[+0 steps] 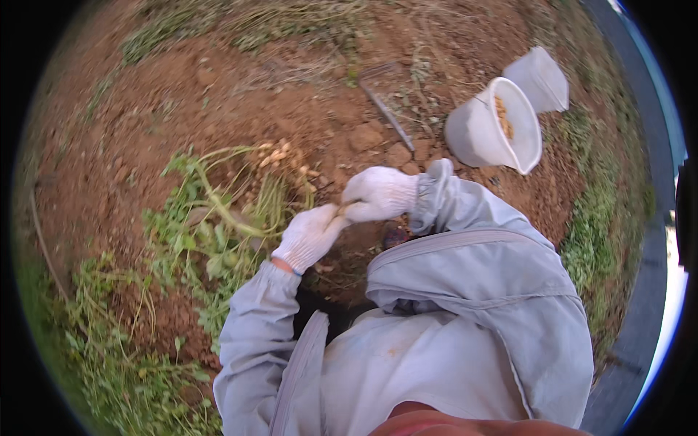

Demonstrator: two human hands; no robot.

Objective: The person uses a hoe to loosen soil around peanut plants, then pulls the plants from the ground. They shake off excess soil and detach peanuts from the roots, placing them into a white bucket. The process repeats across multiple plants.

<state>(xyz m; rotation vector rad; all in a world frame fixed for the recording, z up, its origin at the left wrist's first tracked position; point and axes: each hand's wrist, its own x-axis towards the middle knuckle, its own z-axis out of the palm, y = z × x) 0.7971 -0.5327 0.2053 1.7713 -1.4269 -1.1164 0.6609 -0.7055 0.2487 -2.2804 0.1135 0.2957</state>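
My left hand [313,234] and my right hand [376,193], both in white knit gloves, meet at the fingertips in front of my body. They pinch a small brownish thing [342,209] between them, mostly hidden by the fingers; I cannot tell for certain what it is. Just left of the hands lies an uprooted peanut plant [218,204], its stems running close to my left hand. Pale peanut pods [277,155] cluster among its roots, pointing away from me.
To the right stands a white bucket [474,133] partly filled with peanut pods [503,117], with another white bucket [537,79] behind it. A long thin tool [387,114] lies on the reddish soil [305,114]. More green plants [136,387] lie at lower left.
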